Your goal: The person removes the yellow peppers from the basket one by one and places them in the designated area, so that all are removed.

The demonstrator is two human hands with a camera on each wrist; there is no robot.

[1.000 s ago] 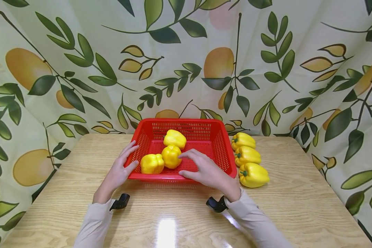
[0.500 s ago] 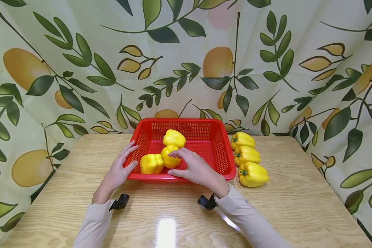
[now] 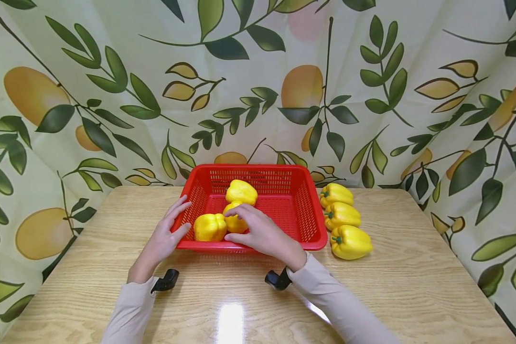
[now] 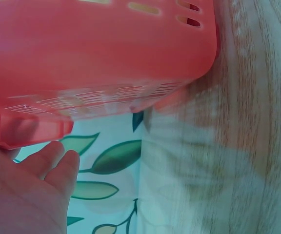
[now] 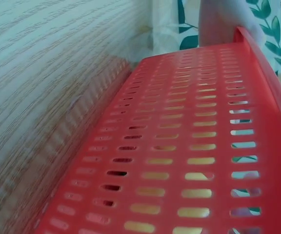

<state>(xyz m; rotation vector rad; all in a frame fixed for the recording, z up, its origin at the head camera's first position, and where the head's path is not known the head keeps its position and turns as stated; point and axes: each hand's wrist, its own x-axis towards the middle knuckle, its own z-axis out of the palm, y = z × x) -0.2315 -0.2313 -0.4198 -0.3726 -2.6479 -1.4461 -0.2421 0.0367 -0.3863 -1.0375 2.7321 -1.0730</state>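
Note:
In the head view, a red slotted plastic basket (image 3: 292,242) holds three yellow bell peppers: one in the front left corner (image 3: 210,227), one beside it (image 3: 235,223), partly hidden, and one behind (image 3: 241,192). My left hand (image 3: 165,239) rests at the basket's left rim, fingers spread and thumb over the edge. The left wrist view shows its fingers (image 4: 55,168) outside the rim. Reaching over the front rim, my right hand (image 3: 262,231) has gently bent fingers over the middle pepper, close to the front left one. Whether it touches either cannot be told.
Right of the basket, three more yellow peppers (image 3: 343,215) lie in a column on the wooden table (image 3: 404,286). A leaf-and-fruit patterned curtain (image 3: 258,95) hangs close behind the basket. Black wrist mounts (image 3: 166,280) sit under both wrists.
My right hand has moved left over the basket's front, from right of the middle pepper to above it. The left hand, basket and peppers have stayed put.

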